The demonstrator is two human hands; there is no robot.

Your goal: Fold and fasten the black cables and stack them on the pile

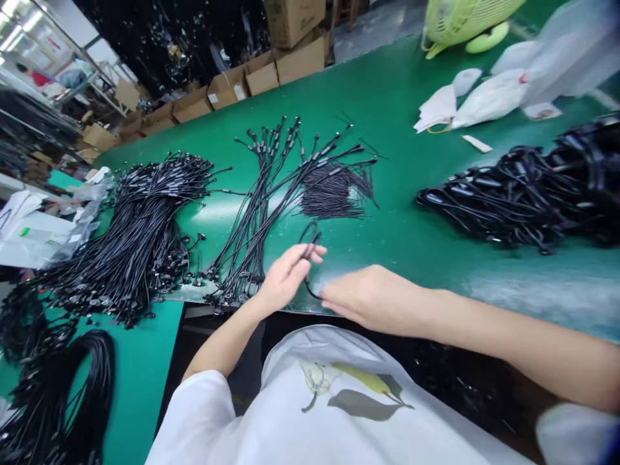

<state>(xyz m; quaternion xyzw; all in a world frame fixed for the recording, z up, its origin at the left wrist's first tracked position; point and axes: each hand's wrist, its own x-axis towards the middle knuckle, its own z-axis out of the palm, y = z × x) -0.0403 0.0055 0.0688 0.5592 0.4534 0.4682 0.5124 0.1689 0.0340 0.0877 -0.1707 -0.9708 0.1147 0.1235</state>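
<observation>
My left hand (290, 274) is closed on a black cable (310, 236) bent into a small loop, held just above the green table's front edge. Beside it, my right hand (371, 298) has its fingers together, blurred at the tips, where the cable's lower bend meets them. Directly ahead lies a pile of short black ties (329, 194). Left of that, loose black cables (261, 206) with small end connectors lie spread in two crossing bunches.
A thick heap of straight cables (145, 213) lies on the left, with a looped bundle (92, 381) nearer me. Coiled cables (513, 194) are piled on the right. White plastic bags (498, 97) and a green fan (465, 26) stand behind them. Cardboard boxes (261, 74) line the far edge.
</observation>
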